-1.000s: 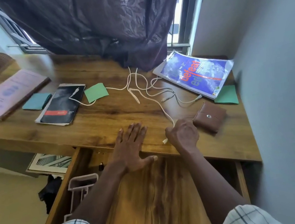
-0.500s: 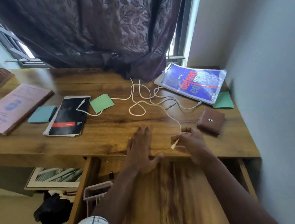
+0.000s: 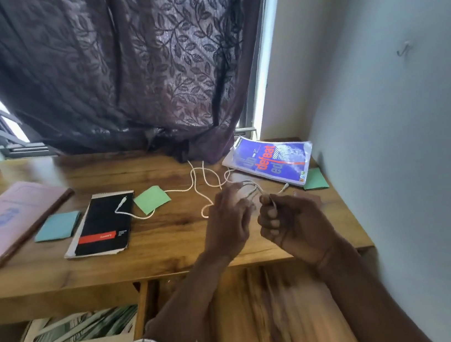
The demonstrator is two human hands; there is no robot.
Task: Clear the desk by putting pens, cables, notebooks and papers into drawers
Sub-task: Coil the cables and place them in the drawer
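Both hands are raised just above the near right part of the desk [image 3: 157,253], forearms reaching up from the bottom of the view. The right hand [image 3: 292,222] is clenched into a loose fist, knuckles facing left, and pinches one end of the white cable [image 3: 199,181] between thumb and forefinger. The left hand [image 3: 227,222] stands just beside it, palm turned toward the right hand, fingers fairly straight and pointing away from the person, holding nothing. It is blurred, so whether its fingertips touch the cable cannot be told.

From the right hand the cable runs away in loose loops across the middle of the desk toward the dark curtain [image 3: 117,70], then trails left – over a green note [image 3: 151,199] – and its other plug lies on a black notebook [image 3: 101,223].

Left of the notebook sit a teal note [image 3: 57,226] and a pink book [image 3: 8,218]. At the far right corner a blue magazine [image 3: 272,164] lies flat, with a green paper [image 3: 315,179] beside its near edge. Below the desk edge, under both arms, the wooden drawer [image 3: 267,310] stands pulled out.
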